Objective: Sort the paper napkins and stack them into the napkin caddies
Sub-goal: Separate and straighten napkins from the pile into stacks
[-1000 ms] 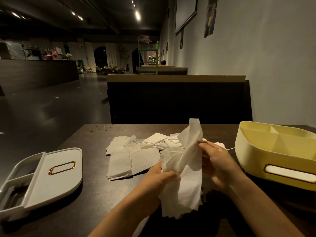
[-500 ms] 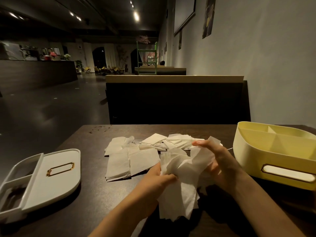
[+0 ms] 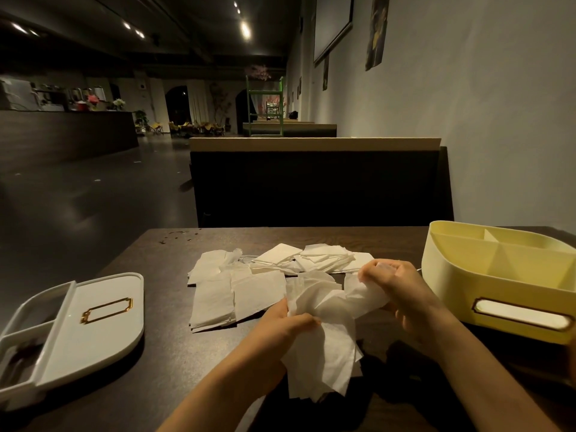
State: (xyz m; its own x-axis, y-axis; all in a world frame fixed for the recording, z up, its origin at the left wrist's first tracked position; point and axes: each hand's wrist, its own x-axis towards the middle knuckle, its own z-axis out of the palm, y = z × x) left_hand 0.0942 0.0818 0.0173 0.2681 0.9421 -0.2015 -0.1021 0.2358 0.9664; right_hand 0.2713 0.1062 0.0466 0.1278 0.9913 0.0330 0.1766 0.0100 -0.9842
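Dark worktop point(image 3: 174, 375) under dim light: your left hand point(image 3: 280, 330) grips a bunch of napkins point(image 3: 324, 357) from below, thumb on top, while your right hand point(image 3: 402, 294), fingers curled, pinches its crumpled upper end just beside the yellow caddy point(image 3: 467, 285); the white caddy point(image 3: 93, 335) lies far left.

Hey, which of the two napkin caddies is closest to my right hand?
The yellow caddy on the right, just beside your right hand gripping the napkins; the white caddy lies far off on the left.
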